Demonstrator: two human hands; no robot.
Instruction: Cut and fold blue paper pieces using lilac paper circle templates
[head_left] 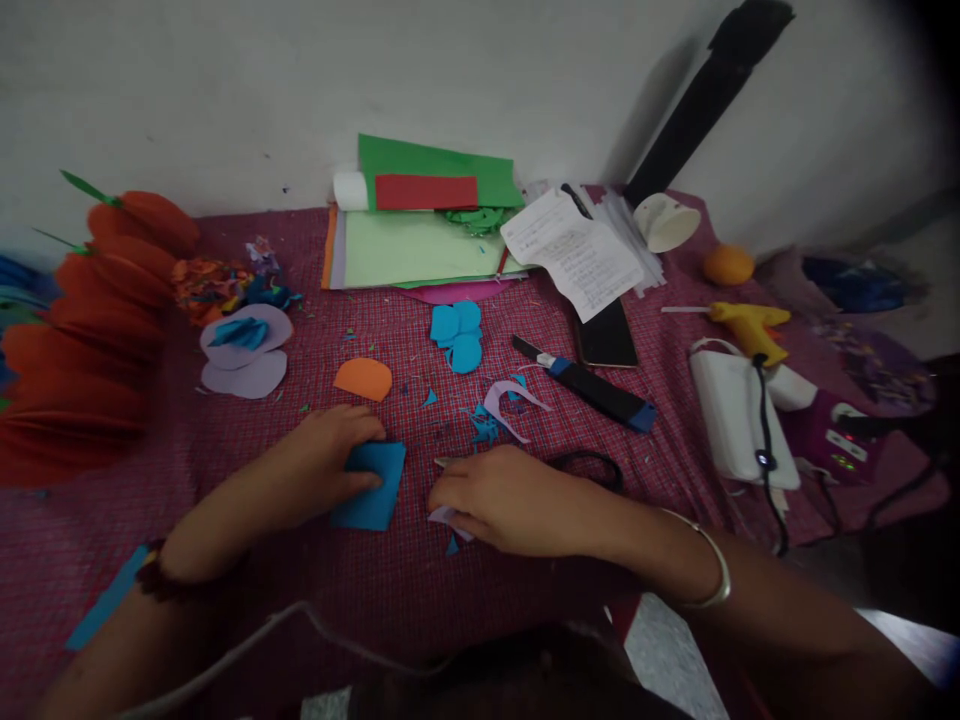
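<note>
A folded-looking blue paper square (384,490) lies near the front of the cloth, with the thumb and fingers of my left hand (322,460) closed on its left side. My right hand (510,498) is bent low over the cloth, its fingertips closed on a small lilac paper scrap (454,522). Under that hand, a pointed tip and a black loop handle (592,465) show, apparently scissors mostly hidden by it. Just beyond the hands are an orange paper petal (364,379), a cut lilac paper arch (499,400), blue scraps (486,428) and stacked blue rounded pieces (459,335).
A box cutter (592,388) and phone (607,335) lie right of centre, near a handwritten sheet (574,250). Farther right are a yellow glue gun (750,318) and white box (739,415) with cables. Orange paper pumpkins (97,330) stand left; coloured sheets (412,255) lie behind.
</note>
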